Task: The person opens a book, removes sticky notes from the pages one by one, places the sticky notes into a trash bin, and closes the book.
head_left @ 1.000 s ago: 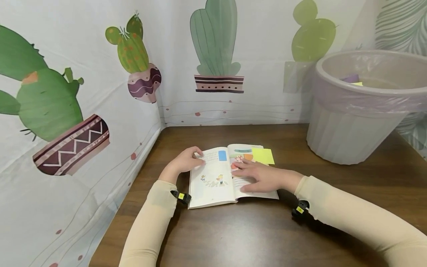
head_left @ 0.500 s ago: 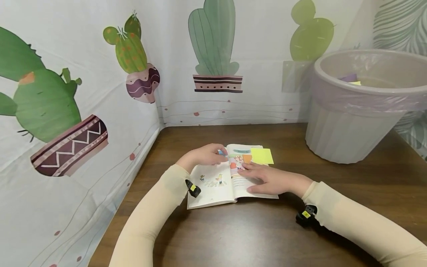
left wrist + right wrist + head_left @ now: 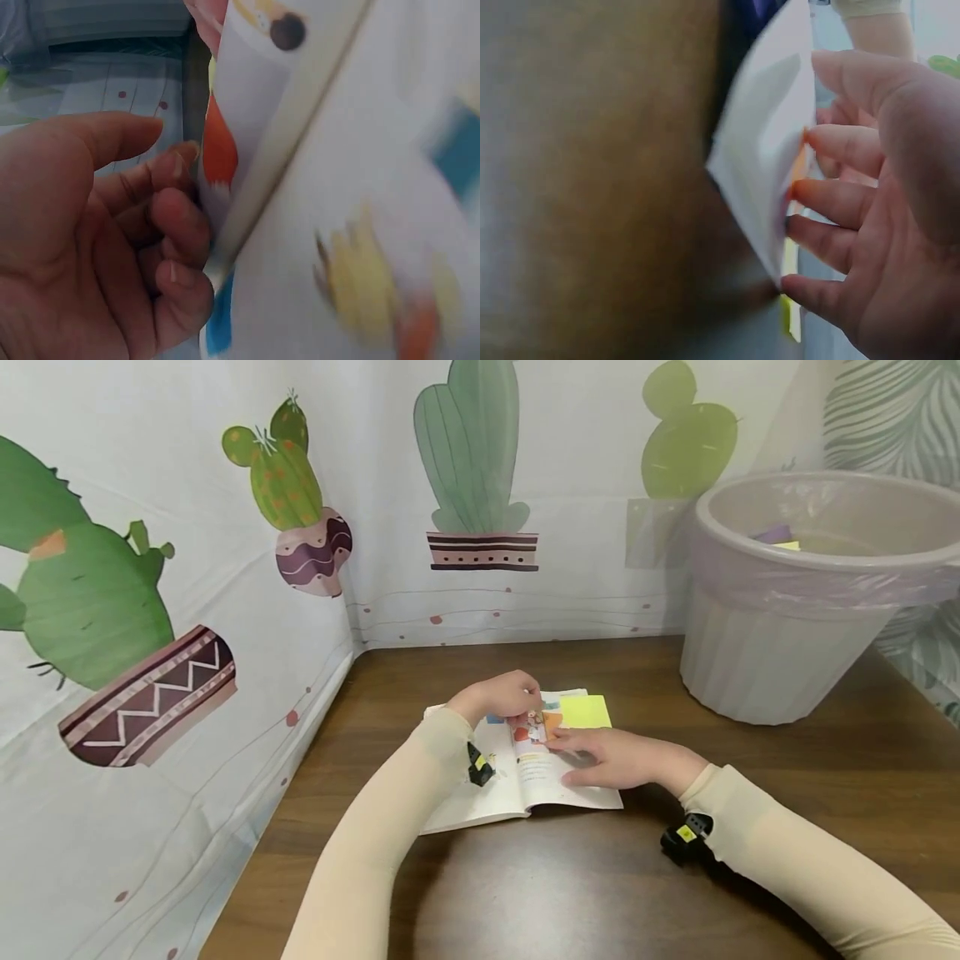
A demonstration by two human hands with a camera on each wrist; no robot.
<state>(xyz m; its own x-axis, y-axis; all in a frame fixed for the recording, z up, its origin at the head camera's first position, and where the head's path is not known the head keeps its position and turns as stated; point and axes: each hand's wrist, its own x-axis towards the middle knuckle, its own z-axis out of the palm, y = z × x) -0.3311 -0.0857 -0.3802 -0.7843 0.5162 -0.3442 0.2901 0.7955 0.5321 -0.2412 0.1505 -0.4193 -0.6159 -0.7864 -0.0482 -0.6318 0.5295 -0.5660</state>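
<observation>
An open picture book (image 3: 480, 806) lies on the table. A yellow sticky note (image 3: 588, 712) sticks out past the right page's edge, an orange piece (image 3: 552, 724) shows on that page, and a blue piece (image 3: 495, 719) on the left page is partly hidden. My left hand (image 3: 506, 696) is over the top of the right page near the fold. In the left wrist view its fingers are loosely bent, with nothing visible between thumb and fingers. My right hand (image 3: 618, 757) rests on the right page; its spread fingertips (image 3: 802, 225) touch the paper.
A grey bin (image 3: 795, 643) with a plastic liner stands at the right rear, holding purple (image 3: 772, 535) and yellow paper pieces. A cactus-print cloth (image 3: 577, 485) hangs behind and to the left of the brown table (image 3: 525, 893).
My left hand has moved right, from the left page's outer edge across its top to the right page. My right hand has slid slightly right on its page.
</observation>
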